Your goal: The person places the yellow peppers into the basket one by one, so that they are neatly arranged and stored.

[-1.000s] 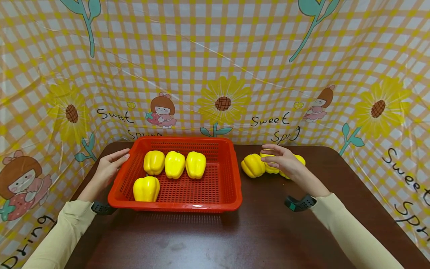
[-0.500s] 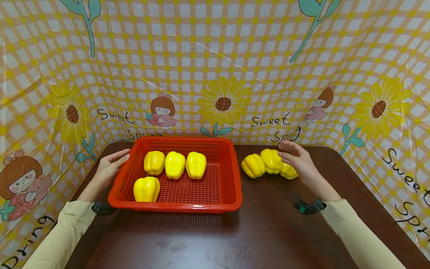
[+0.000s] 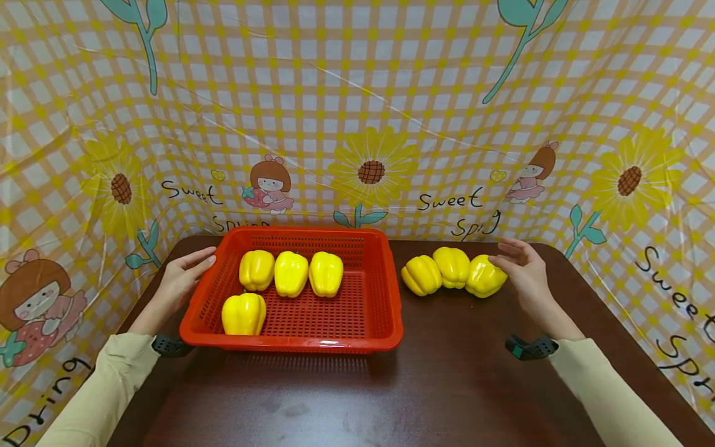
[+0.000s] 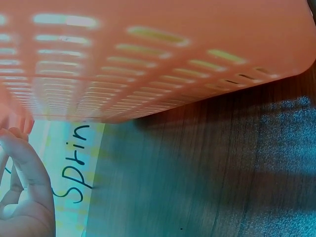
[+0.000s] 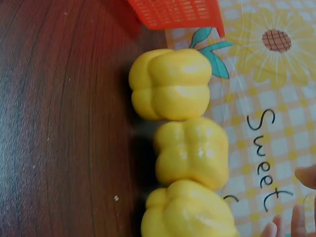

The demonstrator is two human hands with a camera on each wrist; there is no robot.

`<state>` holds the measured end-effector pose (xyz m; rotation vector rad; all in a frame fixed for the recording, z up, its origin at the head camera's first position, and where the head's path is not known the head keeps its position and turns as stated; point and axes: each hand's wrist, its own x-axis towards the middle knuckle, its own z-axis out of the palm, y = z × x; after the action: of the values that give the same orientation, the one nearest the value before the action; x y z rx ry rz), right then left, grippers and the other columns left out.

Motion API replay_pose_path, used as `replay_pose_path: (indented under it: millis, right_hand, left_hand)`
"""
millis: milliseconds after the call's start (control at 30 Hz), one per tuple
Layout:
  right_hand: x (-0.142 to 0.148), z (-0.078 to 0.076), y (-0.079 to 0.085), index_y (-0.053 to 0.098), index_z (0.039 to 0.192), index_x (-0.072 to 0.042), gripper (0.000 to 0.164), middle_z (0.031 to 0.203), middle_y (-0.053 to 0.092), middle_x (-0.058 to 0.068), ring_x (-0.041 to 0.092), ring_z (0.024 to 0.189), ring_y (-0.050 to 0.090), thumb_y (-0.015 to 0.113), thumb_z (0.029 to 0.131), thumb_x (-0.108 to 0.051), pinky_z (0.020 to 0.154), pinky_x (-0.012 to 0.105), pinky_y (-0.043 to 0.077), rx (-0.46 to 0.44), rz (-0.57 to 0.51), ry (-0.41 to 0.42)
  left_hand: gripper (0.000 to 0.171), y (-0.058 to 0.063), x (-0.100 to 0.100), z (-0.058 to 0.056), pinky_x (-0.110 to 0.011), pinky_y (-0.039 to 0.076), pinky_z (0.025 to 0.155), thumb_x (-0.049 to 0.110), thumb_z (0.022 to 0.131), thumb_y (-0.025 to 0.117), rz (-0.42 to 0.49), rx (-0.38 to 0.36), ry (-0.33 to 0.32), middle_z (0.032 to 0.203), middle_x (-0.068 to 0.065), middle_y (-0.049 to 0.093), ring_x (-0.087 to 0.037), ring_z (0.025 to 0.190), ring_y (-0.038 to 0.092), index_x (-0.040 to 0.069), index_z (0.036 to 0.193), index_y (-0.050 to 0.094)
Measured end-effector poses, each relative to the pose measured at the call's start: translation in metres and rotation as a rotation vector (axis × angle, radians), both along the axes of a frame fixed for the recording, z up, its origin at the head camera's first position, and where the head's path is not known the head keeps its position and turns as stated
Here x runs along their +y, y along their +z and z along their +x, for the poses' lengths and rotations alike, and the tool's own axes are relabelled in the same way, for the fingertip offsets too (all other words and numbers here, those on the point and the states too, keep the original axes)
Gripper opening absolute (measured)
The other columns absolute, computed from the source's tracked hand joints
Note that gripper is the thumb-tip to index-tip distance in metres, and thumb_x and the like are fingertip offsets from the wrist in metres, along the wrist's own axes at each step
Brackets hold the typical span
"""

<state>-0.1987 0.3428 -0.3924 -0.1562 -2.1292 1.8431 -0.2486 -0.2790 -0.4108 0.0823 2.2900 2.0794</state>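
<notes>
In the head view my left hand [image 3: 181, 279] is at the left side of a red perforated plastic basket [image 3: 335, 342], its fingertips at the rim. The left wrist view shows the basket's slotted wall [image 4: 163, 64] close up, with the fingers [image 4: 29, 173] at lower left. Several yellow bell peppers [image 3: 290, 274] lie inside the basket, three along the back and one at front left [image 3: 244, 315]. Three more bell peppers [image 5: 190, 153] sit in a touching row on the table. My right hand [image 3: 527, 273] hovers by the rightmost pepper [image 3: 485, 277], fingers loosely extended, holding nothing.
The dark brown wooden table [image 3: 313, 397] carries everything. A checked cloth [image 3: 357, 74] printed with sunflowers and figures surrounds it at the back and both sides.
My right hand has moved to the right, from over the pepper row to its right end, uncovering the peppers. The left hand, basket and peppers have stayed put.
</notes>
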Motion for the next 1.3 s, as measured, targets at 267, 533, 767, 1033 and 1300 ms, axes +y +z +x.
replay_pose_path:
  millis: [267, 533, 767, 1033, 1300]
  right_hand:
    - [0.012, 0.0, -0.007, 0.052, 0.121, -0.024, 0.042, 0.103, 0.053, -0.015, -0.005, 0.083, 0.054, 0.073, 0.086, -0.013, 0.067, 0.006, 0.048, -0.046, -0.128, -0.128]
    - [0.026, 0.002, -0.015, 0.05, 0.108, -0.032, 0.034, 0.101, 0.052, -0.015, -0.007, 0.079, 0.056, 0.073, 0.085, -0.02, 0.065, 0.01, 0.049, -0.151, -0.233, -0.117]
    - [0.037, 0.002, -0.018, 0.024, 0.148, -0.026, 0.08, 0.106, 0.043, -0.017, 0.0, 0.089, 0.051, 0.071, 0.085, -0.038, 0.073, 0.012, 0.051, -0.378, -0.253, -0.071]
    - [0.048, 0.005, -0.026, -0.006, 0.155, -0.015, 0.094, 0.161, -0.002, 0.009, 0.032, 0.143, 0.018, 0.052, 0.093, -0.055, 0.113, 0.034, 0.033, -0.539, -0.139, 0.158]
    - [0.054, -0.003, -0.037, 0.016, 0.152, -0.022, 0.084, 0.152, 0.019, 0.001, 0.028, 0.137, 0.028, 0.058, 0.088, -0.058, 0.107, 0.033, 0.043, -0.579, -0.133, 0.182]
  left_hand:
    - [0.064, 0.0, 0.001, 0.0, -0.017, 0.057, 0.069, 0.028, 0.096, 0.059, -0.018, -0.005, 0.001, 0.091, 0.026, 0.063, 0.004, 0.077, 0.066, -0.006, 0.145, 0.036]
    - [0.066, 0.0, 0.001, 0.0, -0.017, 0.056, 0.069, 0.029, 0.096, 0.058, -0.021, 0.008, -0.01, 0.092, 0.026, 0.063, 0.004, 0.078, 0.066, -0.007, 0.145, 0.034]
    - [0.066, 0.001, 0.001, -0.001, -0.017, 0.057, 0.069, 0.03, 0.096, 0.059, -0.029, 0.012, -0.005, 0.091, 0.027, 0.063, 0.004, 0.077, 0.066, -0.007, 0.145, 0.034]
    - [0.066, 0.001, 0.0, 0.0, -0.017, 0.057, 0.069, 0.03, 0.096, 0.059, -0.024, 0.009, -0.007, 0.092, 0.027, 0.063, 0.004, 0.078, 0.066, -0.007, 0.145, 0.034]
    - [0.066, 0.0, -0.001, 0.0, -0.017, 0.056, 0.069, 0.03, 0.096, 0.059, -0.027, 0.009, -0.002, 0.092, 0.028, 0.063, 0.005, 0.078, 0.066, -0.007, 0.145, 0.034]
